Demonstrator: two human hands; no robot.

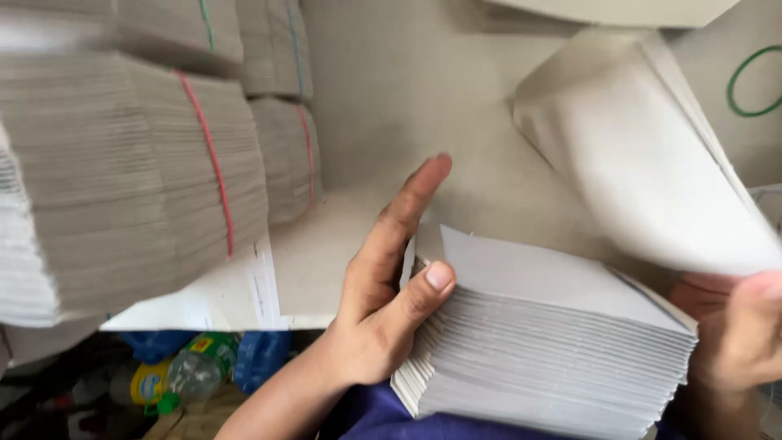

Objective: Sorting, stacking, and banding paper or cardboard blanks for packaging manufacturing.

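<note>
A thick stack of flat grey-white card sheets (546,342) rests on my lap, against the edge of a cardboard-covered table (407,106). My left hand (383,285) steadies the stack's left corner, thumb pressed on the top edge and fingers stretched along its far side. My right hand (741,330) grips one lifted sheet (643,155) at its lower corner. That sheet is raised and bent over the right side of the stack, blurred by motion.
Bundles of similar sheets tied with red bands (122,179) and green bands (277,49) are piled on the left of the table. A green rubber band (737,81) lies at the far right. Plastic bottles (191,371) sit below the table edge.
</note>
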